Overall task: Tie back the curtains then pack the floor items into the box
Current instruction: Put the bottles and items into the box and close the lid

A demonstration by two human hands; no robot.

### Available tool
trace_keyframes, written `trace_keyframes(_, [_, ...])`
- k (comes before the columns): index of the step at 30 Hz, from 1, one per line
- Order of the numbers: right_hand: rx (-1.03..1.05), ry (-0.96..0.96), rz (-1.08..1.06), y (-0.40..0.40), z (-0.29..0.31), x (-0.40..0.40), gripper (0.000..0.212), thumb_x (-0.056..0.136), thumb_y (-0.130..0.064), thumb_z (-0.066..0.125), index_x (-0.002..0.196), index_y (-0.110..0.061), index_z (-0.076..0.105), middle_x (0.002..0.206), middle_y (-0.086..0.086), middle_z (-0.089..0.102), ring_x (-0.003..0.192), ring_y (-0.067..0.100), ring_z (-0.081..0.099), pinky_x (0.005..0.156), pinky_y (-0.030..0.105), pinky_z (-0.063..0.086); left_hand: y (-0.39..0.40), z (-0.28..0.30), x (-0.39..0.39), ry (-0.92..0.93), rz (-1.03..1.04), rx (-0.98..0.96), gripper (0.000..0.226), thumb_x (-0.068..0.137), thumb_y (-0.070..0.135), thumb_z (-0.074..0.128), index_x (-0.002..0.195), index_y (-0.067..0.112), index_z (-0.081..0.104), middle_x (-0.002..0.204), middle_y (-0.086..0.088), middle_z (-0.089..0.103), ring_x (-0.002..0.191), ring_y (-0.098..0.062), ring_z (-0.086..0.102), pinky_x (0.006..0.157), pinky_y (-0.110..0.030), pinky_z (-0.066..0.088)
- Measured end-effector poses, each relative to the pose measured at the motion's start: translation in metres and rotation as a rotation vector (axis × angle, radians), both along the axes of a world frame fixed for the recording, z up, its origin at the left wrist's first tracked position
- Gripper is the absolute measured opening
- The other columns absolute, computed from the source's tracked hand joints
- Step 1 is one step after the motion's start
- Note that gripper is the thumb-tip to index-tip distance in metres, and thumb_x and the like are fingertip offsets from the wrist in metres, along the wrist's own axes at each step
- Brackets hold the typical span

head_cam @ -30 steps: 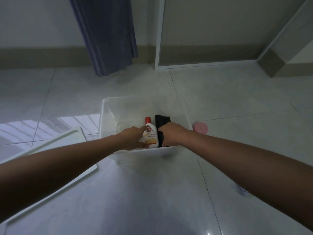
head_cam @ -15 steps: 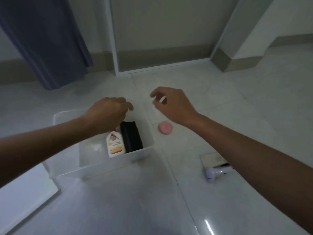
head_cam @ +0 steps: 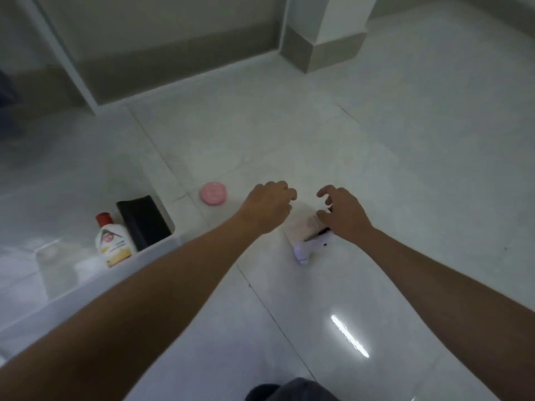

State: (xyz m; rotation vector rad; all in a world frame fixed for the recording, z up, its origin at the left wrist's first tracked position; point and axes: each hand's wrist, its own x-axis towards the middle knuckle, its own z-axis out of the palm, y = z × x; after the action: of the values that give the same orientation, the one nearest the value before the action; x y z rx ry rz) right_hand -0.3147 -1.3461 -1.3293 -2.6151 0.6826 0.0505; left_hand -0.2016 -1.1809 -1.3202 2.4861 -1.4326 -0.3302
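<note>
A clear plastic box [head_cam: 162,247] stands on the floor at the left. Inside it are a white bottle with a red cap [head_cam: 111,241] and a black item [head_cam: 143,219]. A round pink item [head_cam: 213,193] lies on the tiles just right of the box. Further right lie a flat pale packet [head_cam: 301,225] and a small white-lilac device [head_cam: 311,247]. My left hand [head_cam: 267,206] hovers over the packet's left edge, fingers curled and holding nothing. My right hand [head_cam: 340,211] spreads its fingers over the packet's right side and partly hides it.
A white door frame [head_cam: 72,70] and a beige skirting board run along the back wall. A wall corner [head_cam: 315,39] juts out at the back right. A dark edge of curtain [head_cam: 7,96] shows at far left. My dark-clothed knee [head_cam: 289,390] is at the bottom.
Both hands left the box, where the bottle and black item stay, and swung right and down over the packet and device. The view turned right, so the curtain slid almost out of sight.
</note>
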Motion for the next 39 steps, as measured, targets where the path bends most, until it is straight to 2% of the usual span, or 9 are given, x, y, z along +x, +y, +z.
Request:
trace_keyframes(7, [0.045,0.177,0.215,-0.009,-0.023,-0.05,0.039,0.069,-0.029,0.053,0.105,-0.021,0.065,0.104,0.004,0.055,0.094,0.026,0.054,0.076,0.041,0.051,-0.026,-0.048,-0.011,0.136,-0.011,0.09,0.039,0.095,0.033,0.053,0.132,0.019,0.05,0.132,-0.006,0.049,0.12,-0.026,0.047,0.096,-0.037,0.037])
trace_keyframes(15, [-0.103,0.229,0.279,-0.01,-0.034,-0.068,0.023,0.091,-0.024,0.06,0.111,-0.015,0.062,0.106,0.006,0.055,0.097,0.025,0.052,0.075,0.039,0.047,-0.032,-0.077,-0.019,0.259,0.158,0.084,0.054,0.078,0.054,0.067,0.12,0.022,0.055,0.116,-0.004,0.053,0.109,-0.023,0.054,0.095,-0.04,0.033])
trace_keyframes(19, [-0.068,0.218,0.311,-0.013,-0.031,-0.062,0.021,0.092,-0.023,0.059,0.11,-0.014,0.062,0.108,0.005,0.058,0.097,0.025,0.053,0.08,0.04,0.046,-0.031,-0.072,-0.014,0.471,0.249,-0.016,0.039,0.086,0.036,0.067,0.109,0.01,0.05,0.11,-0.011,0.058,0.103,-0.029,0.057,0.081,-0.035,0.039])
trace_keyframes(23, [-0.027,0.163,0.28,-0.013,-0.032,-0.056,0.015,0.089,-0.015,0.061,0.104,-0.013,0.061,0.099,0.004,0.06,0.09,0.025,0.056,0.077,0.039,0.046,-0.027,-0.058,-0.006,0.627,0.361,-0.013,0.036,0.098,0.02,0.049,0.122,-0.003,0.035,0.119,-0.024,0.055,0.101,-0.037,0.059,0.074,-0.037,0.047])
trace_keyframes(25, [-0.006,0.128,0.26,-0.01,-0.031,-0.05,0.01,0.088,-0.011,0.061,0.098,-0.009,0.06,0.092,0.007,0.061,0.085,0.027,0.058,0.072,0.038,0.045,-0.021,-0.044,0.0,0.744,0.387,-0.024,0.038,0.098,0.016,0.048,0.126,-0.002,0.029,0.125,-0.024,0.05,0.099,-0.036,0.062,0.075,-0.043,0.054])
trace_keyframes(28, [0.009,0.07,0.212,-0.003,-0.024,-0.036,0.01,0.086,-0.012,0.064,0.094,-0.006,0.061,0.086,0.008,0.066,0.077,0.028,0.061,0.066,0.036,0.045,0.0,-0.004,0.01,0.846,0.381,-0.061,0.031,0.1,0.02,0.042,0.122,0.003,0.028,0.119,-0.018,0.053,0.08,-0.025,0.066,0.058,-0.03,0.052])
trace_keyframes(34, [0.02,-0.104,0.265,0.034,0.006,0.013,0.015,0.083,-0.016,0.072,0.09,-0.009,0.06,0.079,0.004,0.07,0.065,0.026,0.064,0.055,0.032,0.042,0.1,0.105,0.035,0.935,0.377,-0.155,0.022,0.101,0.024,0.042,0.117,0.013,0.032,0.114,-0.012,0.064,0.099,-0.022,0.065,0.086,-0.037,0.053])
trace_keyframes(37, [0.055,-0.182,0.281,0.067,0.023,0.044,0.021,0.085,-0.019,0.071,0.082,-0.012,0.052,0.063,0.006,0.06,0.049,0.022,0.052,0.047,0.028,0.034,0.181,0.148,0.041,1.002,0.557,-0.28,0.025,0.102,0.027,0.041,0.125,0.022,0.036,0.11,-0.012,0.064,0.094,-0.023,0.065,0.084,-0.036,0.054])
trace_keyframes(39, [0.095,-0.207,0.28,0.09,0.035,0.064,0.021,0.085,-0.021,0.071,0.083,-0.014,0.051,0.067,0.006,0.062,0.056,0.026,0.057,0.05,0.03,0.037,0.232,0.163,0.041,0.951,0.676,-0.335,0.027,0.101,0.035,0.037,0.127,0.027,0.04,0.107,-0.012,0.062,0.092,-0.022,0.062,0.085,-0.038,0.053])
